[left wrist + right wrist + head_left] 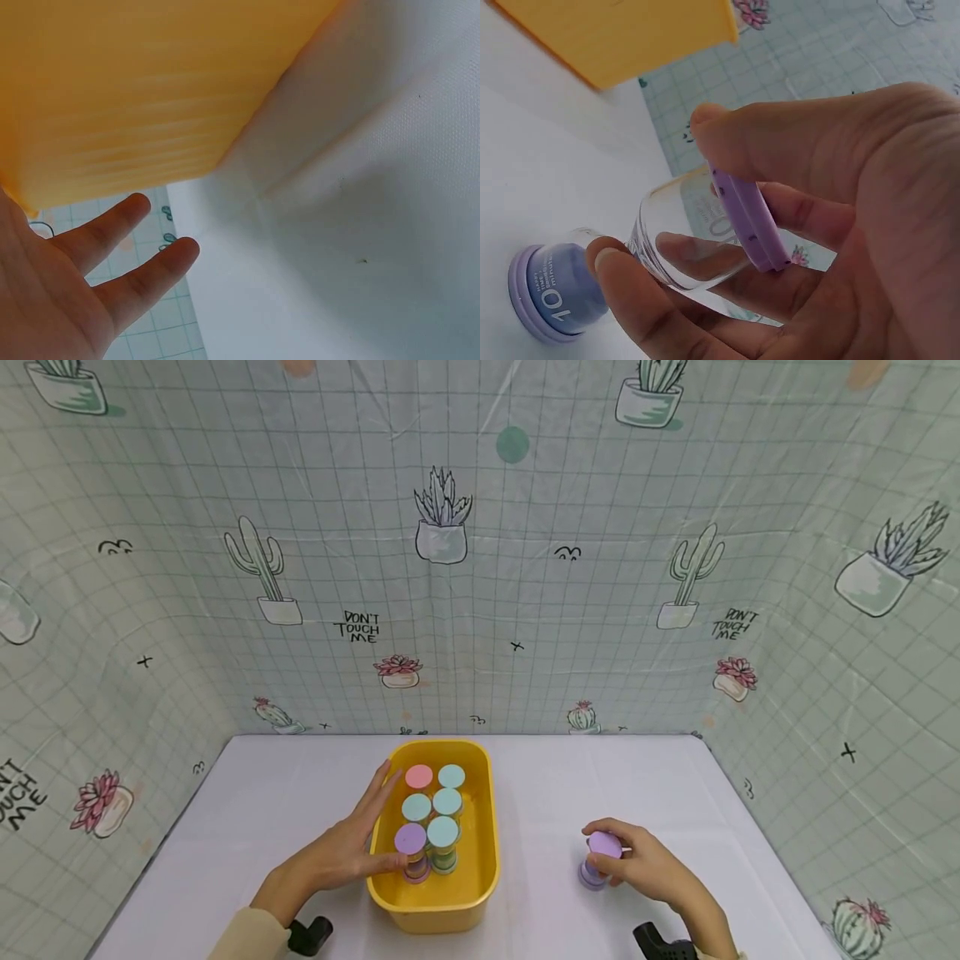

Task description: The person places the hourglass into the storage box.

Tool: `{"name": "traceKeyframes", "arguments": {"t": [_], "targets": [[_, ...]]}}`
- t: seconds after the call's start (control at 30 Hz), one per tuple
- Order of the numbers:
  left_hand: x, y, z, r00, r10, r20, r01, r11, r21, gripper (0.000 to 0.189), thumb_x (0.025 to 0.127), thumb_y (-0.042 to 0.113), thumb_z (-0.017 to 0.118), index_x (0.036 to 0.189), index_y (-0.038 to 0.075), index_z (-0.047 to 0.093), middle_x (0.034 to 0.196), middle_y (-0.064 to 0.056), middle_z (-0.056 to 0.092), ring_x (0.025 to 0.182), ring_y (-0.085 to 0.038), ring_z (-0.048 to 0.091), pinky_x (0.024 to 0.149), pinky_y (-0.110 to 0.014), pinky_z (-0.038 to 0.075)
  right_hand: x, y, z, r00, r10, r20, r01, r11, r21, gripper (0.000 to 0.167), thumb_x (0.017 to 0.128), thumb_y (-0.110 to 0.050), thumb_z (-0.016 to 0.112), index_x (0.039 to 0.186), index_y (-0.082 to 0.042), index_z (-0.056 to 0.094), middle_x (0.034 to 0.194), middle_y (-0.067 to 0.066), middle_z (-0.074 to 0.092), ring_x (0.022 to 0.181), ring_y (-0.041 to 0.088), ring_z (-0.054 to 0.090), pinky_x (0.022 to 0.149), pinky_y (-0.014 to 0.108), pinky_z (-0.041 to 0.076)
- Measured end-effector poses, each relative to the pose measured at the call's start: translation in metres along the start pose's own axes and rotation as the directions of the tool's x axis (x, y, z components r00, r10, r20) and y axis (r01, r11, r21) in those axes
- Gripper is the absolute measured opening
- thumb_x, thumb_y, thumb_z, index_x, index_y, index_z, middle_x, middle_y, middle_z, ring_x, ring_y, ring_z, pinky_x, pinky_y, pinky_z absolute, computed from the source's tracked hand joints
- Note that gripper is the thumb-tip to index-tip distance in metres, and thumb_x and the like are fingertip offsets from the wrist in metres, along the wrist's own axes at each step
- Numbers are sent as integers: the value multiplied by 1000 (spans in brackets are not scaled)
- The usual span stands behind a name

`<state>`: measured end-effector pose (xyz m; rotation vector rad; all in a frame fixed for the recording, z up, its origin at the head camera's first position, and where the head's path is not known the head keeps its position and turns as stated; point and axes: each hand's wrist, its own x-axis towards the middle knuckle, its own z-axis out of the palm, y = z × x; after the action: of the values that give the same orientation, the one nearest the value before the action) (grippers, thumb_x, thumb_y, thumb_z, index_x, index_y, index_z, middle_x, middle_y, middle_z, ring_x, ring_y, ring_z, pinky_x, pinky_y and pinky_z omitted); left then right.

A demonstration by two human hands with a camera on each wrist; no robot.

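Observation:
My right hand (637, 864) grips a purple-capped sand timer (694, 225) by its upper part, with the thumb by the top cap and fingers around the clear glass. Purple sand fills the lower bulb, which is printed "10 minutes", and the bottom cap is right at the white tabletop. My left hand (348, 852) lies along the left side of a yellow bin (487, 827), its fingers straight at the rim. The left thumb reaches over the rim and overlaps another purple-capped timer (410, 838) in the head view.
Inside the bin stand several more sand timers: one with a pink cap (419, 777) and several with light teal caps (447, 802). A grid-patterned cloth (510, 593) with printed cacti rises behind and beside the white table (540, 793).

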<state>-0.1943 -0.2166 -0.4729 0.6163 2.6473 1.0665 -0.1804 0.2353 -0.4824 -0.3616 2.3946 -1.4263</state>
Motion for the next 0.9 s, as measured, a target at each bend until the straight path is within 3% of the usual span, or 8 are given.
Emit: {"name": "traceKeyframes", "arguments": {"t": [0.23, 0.37, 0.57, 0.9], "targets": [[-2, 2, -1, 1000, -5, 11, 5, 1000, 9, 113, 87, 57, 71, 167, 29, -2, 174, 2, -18, 152, -53, 25, 104, -76, 41, 0, -1, -1, 1000, -24, 14, 24, 999, -24, 37, 93, -15, 75, 123, 3, 63, 105, 14, 66, 72, 23, 68, 61, 32, 59], [-1, 3, -2, 1000, -6, 12, 5, 1000, 10, 112, 87, 56, 72, 167, 28, -2, 174, 2, -18, 152, -52, 25, 104, -76, 40, 1, -6, -5, 999, -21, 39, 25, 995, -93, 40, 92, -18, 75, 124, 3, 63, 102, 13, 68, 71, 21, 67, 59, 32, 59], [0, 3, -3, 1000, 1, 5, -1, 1000, 12, 112, 87, 56, 72, 168, 27, 1, 174, 0, -17, 153, -52, 24, 105, -76, 40, 7, -19, -10, 997, -10, 83, 28, 974, -225, 41, 90, -19, 76, 121, 4, 63, 86, 7, 67, 65, 17, 65, 56, 31, 56], [-1, 4, -2, 1000, 0, 9, 0, 1000, 5, 109, 88, 55, 71, 168, 27, 1, 174, 1, -17, 153, -54, 23, 103, -80, 38, 25, -61, -3, 992, -8, 123, 49, 941, -334, 37, 89, -20, 77, 120, -4, 67, 95, 8, 66, 68, 15, 63, 59, 30, 54]]}}
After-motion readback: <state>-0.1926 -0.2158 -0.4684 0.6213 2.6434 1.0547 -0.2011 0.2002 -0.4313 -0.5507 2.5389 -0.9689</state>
